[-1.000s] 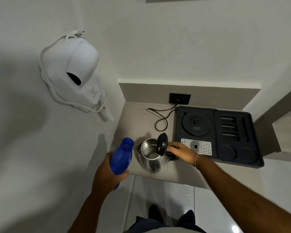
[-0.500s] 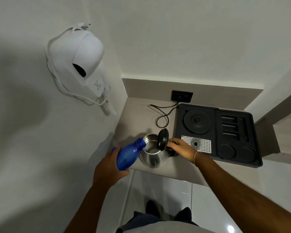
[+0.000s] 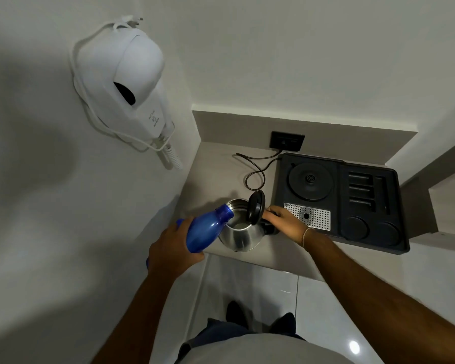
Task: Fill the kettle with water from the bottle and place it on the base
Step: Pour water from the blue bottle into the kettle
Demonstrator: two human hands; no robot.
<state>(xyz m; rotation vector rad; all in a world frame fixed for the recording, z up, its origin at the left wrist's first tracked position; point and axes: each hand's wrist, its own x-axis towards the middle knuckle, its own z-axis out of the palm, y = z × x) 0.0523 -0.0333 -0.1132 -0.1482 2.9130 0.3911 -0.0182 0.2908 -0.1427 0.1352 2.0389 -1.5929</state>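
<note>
A person looks down at a small beige surface (image 3: 221, 164) set in a white corner. Near its front edge stands a steel kettle (image 3: 241, 236), its black lid (image 3: 256, 209) flipped up and standing at the kettle's 3 o'clock side so the mouth is open for filling.

The left hand (image 3: 172, 249) is wrapped firmly around the lower body of a blue bottle (image 3: 208, 229), tipping it up and toward 2 o'clock so that its open neck sits right at the kettle's rim. Whether water is flowing cannot be told, though the inside of the kettle shows a pale sheen.

The right hand (image 3: 286, 222) is curled closed over the kettle's dark handle at 3 o'clock, probably to steady the kettle while it is filled.

Just beyond that hand, at 2 o'clock from the kettle, lies a black tray (image 3: 394, 232) with the round kettle base (image 3: 311, 181) in its far left corner, bare and waiting. A cord (image 3: 255, 174) loops from the tray to a wall socket (image 3: 286, 140). A white wall-mounted hair dryer (image 3: 132, 82) hangs at 11 o'clock.

The task seems to be at the pouring stage; the kettle is not yet on the base.
</note>
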